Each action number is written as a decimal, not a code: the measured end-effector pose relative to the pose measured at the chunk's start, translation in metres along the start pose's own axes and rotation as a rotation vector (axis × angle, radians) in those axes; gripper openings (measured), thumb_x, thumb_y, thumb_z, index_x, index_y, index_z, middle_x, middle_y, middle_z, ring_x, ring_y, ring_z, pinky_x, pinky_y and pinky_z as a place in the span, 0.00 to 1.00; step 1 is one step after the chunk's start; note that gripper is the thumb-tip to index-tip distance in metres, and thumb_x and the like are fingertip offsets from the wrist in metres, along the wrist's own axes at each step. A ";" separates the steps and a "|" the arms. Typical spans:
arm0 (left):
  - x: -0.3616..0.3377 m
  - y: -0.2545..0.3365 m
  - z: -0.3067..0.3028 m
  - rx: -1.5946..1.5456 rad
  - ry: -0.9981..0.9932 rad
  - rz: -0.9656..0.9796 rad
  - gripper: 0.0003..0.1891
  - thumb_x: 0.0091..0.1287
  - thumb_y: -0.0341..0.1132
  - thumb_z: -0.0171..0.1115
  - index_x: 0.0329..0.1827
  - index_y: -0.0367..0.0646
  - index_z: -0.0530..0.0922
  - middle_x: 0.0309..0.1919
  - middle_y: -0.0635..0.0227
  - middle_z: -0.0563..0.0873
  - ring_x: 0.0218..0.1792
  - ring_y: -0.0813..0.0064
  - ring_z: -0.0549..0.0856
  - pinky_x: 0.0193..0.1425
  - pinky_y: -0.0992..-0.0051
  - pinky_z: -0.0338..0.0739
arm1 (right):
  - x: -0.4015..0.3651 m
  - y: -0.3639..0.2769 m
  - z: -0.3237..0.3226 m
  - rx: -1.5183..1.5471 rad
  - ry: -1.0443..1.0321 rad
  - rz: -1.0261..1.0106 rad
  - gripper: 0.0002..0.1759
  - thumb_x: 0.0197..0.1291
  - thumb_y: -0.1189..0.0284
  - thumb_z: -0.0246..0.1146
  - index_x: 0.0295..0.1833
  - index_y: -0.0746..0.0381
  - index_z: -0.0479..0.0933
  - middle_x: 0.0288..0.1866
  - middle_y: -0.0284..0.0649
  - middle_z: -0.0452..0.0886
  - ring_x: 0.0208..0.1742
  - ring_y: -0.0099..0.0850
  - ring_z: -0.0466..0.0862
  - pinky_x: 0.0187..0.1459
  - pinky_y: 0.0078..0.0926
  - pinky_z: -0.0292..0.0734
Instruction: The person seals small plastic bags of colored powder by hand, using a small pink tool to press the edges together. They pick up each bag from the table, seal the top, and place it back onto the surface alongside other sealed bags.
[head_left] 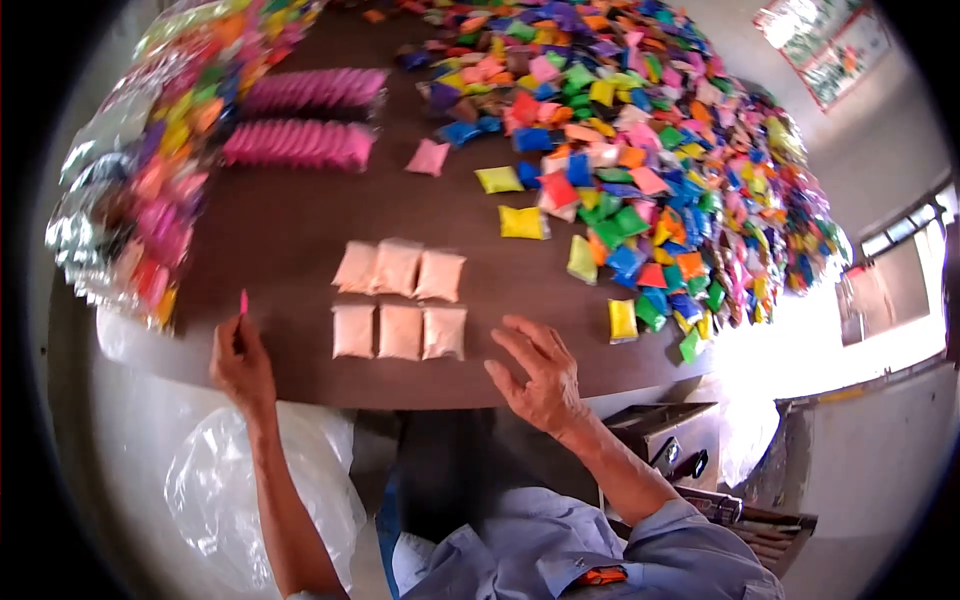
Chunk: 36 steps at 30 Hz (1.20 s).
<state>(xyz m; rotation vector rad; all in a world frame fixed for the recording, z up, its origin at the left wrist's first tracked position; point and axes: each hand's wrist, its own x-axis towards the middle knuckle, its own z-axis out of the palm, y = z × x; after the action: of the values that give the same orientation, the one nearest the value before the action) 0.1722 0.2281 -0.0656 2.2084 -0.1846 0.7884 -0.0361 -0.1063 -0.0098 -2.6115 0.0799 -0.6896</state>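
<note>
Peach packets (400, 332), six, flat in two rows of three on the near part of the table (290, 230), touched by neither hand. Left hand (240, 365) at 8 o'clock from them, fingers closed on a small pink sliver (243, 301) poking up past the fingertips; too small to tell what. Right hand (540, 380) at 4 o'clock, open, fingers spread, holding nothing, hovering over the table edge just beside the lower row. Blue sleeve (640, 550) behind it.

Further out: two yellow packets (522, 222) at 1 o'clock, loose and apart. Beyond, from 12 to 3 o'clock, a broad heap of coloured packets (640, 150). At 11 o'clock, two rows of pink packets (300, 143) stood on edge. At 9 to 10 o'clock, clear bags (150, 200) stuffed with mixed colours. Below the table at 7 o'clock, a crumpled plastic bag (250, 490); at 5 o'clock, a metal box (665, 440).

Risks, as judged: lower row close to the near edge, so a careless sweep of the spread right hand likely to skew the rows or push a packet off. Pink sliver held only at the tips, easy to drop. Heap close at 2 o'clock, so strays liable to slide in among the peach ones.
</note>
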 end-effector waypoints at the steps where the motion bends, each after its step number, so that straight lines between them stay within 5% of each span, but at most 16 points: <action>1: -0.001 -0.006 0.002 -0.010 0.010 0.004 0.04 0.76 0.28 0.66 0.49 0.40 0.85 0.32 0.61 0.86 0.30 0.69 0.84 0.39 0.70 0.80 | -0.008 0.007 -0.003 -0.017 0.001 0.028 0.21 0.59 0.67 0.77 0.57 0.63 0.86 0.64 0.46 0.83 0.61 0.49 0.85 0.60 0.46 0.82; 9: -0.001 -0.012 0.004 0.041 -0.025 0.004 0.05 0.78 0.30 0.64 0.50 0.40 0.85 0.35 0.60 0.87 0.35 0.65 0.86 0.43 0.66 0.82 | -0.038 0.018 -0.008 -0.150 0.011 0.059 0.20 0.67 0.59 0.71 0.58 0.59 0.85 0.68 0.42 0.80 0.70 0.43 0.79 0.74 0.49 0.70; 16: 0.000 -0.014 0.004 0.132 -0.063 -0.043 0.07 0.79 0.33 0.63 0.50 0.41 0.84 0.37 0.59 0.88 0.36 0.64 0.87 0.43 0.65 0.81 | -0.039 0.021 -0.008 -0.074 0.087 0.095 0.18 0.63 0.63 0.73 0.56 0.58 0.86 0.67 0.39 0.82 0.70 0.41 0.81 0.72 0.46 0.73; 36: 0.004 -0.026 0.003 0.189 -0.115 -0.022 0.09 0.80 0.37 0.61 0.51 0.41 0.84 0.41 0.59 0.89 0.40 0.58 0.88 0.47 0.61 0.83 | -0.047 0.026 -0.005 -0.026 0.099 0.131 0.15 0.72 0.63 0.67 0.57 0.59 0.85 0.67 0.40 0.82 0.71 0.39 0.80 0.76 0.45 0.71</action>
<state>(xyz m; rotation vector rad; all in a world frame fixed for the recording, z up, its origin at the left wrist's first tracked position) 0.1863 0.2441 -0.0814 2.4324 -0.1468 0.6907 -0.0783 -0.1243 -0.0384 -2.5683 0.2888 -0.7757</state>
